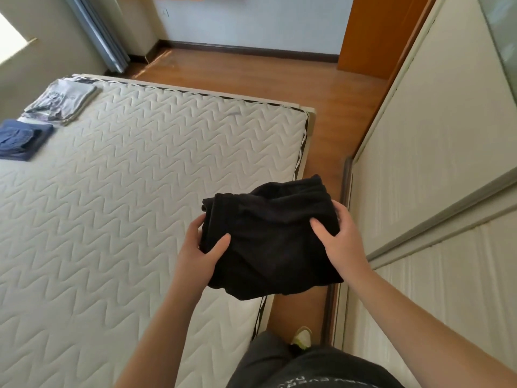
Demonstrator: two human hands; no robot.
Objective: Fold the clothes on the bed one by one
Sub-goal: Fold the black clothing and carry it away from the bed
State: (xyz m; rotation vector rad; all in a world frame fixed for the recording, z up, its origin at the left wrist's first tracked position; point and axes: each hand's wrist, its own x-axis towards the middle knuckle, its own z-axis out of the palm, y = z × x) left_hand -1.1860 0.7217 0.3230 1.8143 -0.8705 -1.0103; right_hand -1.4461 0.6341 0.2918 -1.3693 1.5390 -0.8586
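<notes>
Both hands are clasping a folded black garment (268, 236) from opposite sides, the left hand (200, 247) with thumb on top and fingers underneath, the right hand (340, 242) likewise pinching its edge. It is hanging in the air over the bed's (140, 191) near right edge, off the mattress. Keeping the bundle level and squeezed evenly should stop the layers slipping apart. Forearms are reaching forward, wrists turned inward, palms facing each other.
</notes>
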